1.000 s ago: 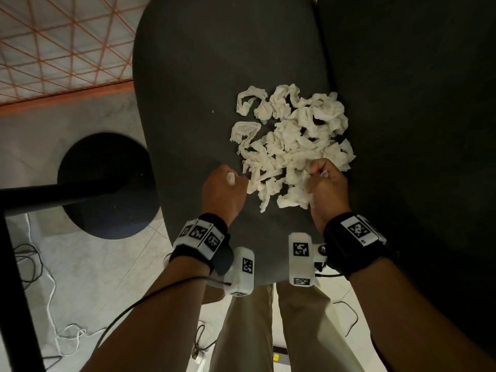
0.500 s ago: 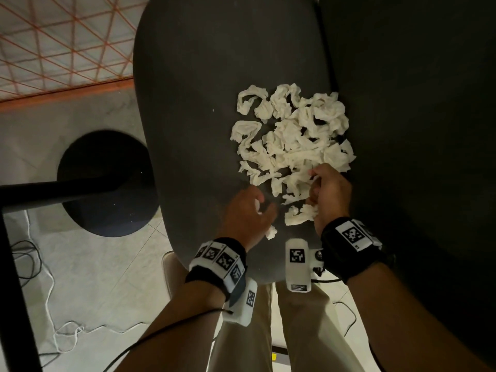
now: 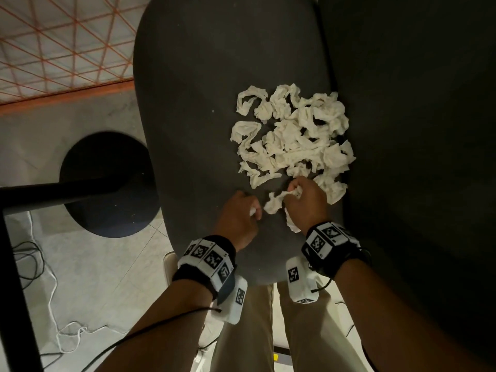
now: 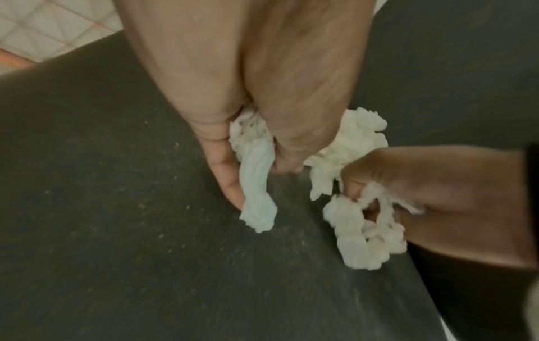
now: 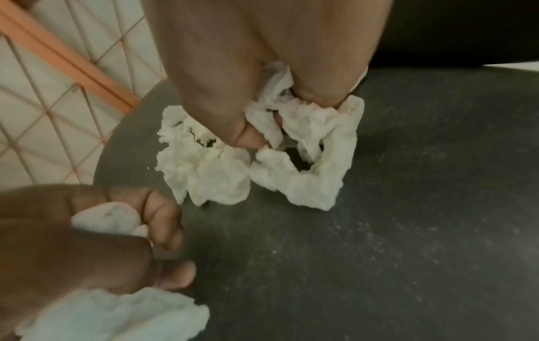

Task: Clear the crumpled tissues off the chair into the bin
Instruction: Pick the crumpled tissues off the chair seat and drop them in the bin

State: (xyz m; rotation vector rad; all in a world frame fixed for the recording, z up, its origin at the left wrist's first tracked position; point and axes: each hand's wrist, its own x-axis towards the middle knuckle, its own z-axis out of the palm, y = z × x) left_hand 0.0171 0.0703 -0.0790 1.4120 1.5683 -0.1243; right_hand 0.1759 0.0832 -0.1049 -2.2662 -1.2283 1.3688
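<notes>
A heap of crumpled white tissues (image 3: 292,140) lies on the dark grey chair seat (image 3: 204,89), toward its right side. My left hand (image 3: 241,213) is curled round a small wad of tissue (image 4: 256,175) near the seat's front edge. Beside it, my right hand (image 3: 306,197) grips a bunch of tissues (image 5: 291,157) that trail from its fist, at the near edge of the heap. Both hands hover just above the seat. In the head view no bin can be made out for certain.
A round black base (image 3: 107,183) with a black bar (image 3: 53,194) across it stands on the floor left of the chair. The dark chair back (image 3: 416,130) fills the right. Cables (image 3: 53,331) lie on the grey floor. An orange-lined tiled area (image 3: 61,44) is at the far left.
Both hands have drawn back from the heap toward the seat's front edge, each carrying tissue. The left hand moved right, closer to the right hand.
</notes>
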